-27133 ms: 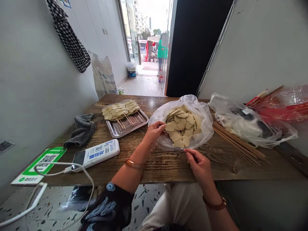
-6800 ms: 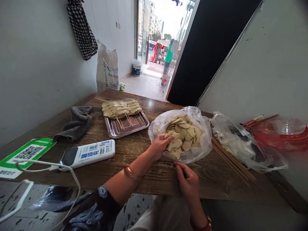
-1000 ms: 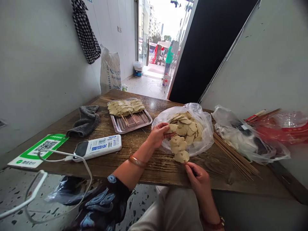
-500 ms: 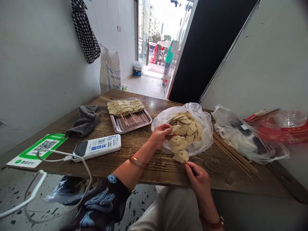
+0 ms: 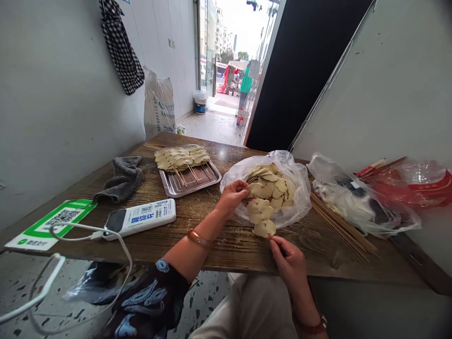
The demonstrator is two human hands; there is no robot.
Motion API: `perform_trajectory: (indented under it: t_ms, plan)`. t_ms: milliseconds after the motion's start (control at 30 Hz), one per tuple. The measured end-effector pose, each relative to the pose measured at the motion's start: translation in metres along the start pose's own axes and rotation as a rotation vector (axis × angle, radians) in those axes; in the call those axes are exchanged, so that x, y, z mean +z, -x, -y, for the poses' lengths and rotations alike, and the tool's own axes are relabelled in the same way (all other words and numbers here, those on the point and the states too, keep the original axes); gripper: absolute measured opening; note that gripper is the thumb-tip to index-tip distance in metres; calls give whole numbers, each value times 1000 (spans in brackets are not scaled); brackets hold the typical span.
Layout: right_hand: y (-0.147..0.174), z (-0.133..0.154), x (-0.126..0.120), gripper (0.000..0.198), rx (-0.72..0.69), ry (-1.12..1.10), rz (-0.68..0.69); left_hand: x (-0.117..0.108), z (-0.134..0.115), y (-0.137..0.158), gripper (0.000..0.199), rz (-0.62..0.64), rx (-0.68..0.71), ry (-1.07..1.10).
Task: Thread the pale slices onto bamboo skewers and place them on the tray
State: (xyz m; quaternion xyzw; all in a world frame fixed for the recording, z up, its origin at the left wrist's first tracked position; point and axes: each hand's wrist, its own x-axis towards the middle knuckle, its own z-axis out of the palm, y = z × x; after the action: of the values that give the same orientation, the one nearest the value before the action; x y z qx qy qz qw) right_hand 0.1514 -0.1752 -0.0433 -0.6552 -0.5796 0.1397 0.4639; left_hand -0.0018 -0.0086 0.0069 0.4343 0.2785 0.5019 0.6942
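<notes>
1. A clear plastic bag sits open on the desk, holding a heap of pale thin slices. Clock positions below are taken around it, with 12 at the desk's far edge.
2. At 9 o'clock, the left hand reaches over the bag's edge, thumb and fingers clamped on a single slice.
3. Between 5 and 6 o'clock, the right hand has thumb and forefinger pressed together on the near end of a skewer, of which little shows.
4. The threaded slices run from the right hand toward 11 o'clock, overlapping in front of the heap; whether the single slice is on the stick, I cannot tell.
5. Between 9 and 10 o'clock lies a metal tray, with loaded skewers stacked across its far part, bare ends pointing toward 5.
6. Farther out at 9 o'clock is a crumpled gray cloth; between 8 and 9, a white power bank and a QR code card.
7. Between 3 and 4 o'clock, bamboo sticks fan out just beside a second plastic bag.
</notes>
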Motion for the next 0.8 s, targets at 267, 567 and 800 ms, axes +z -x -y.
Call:
perform_trajectory:
  t_ms: [267,567,800]
  plan:
    - [0,-1,0,30,23,-18,13,-1,9,-4,21,39,79,-224]
    - [4,-3,-7,34,154,-128,36,-1,2,2,44,97,-135,52]
    - [4,-4,-6,30,105,-110,40,5,3,8,40,267,-203,130]
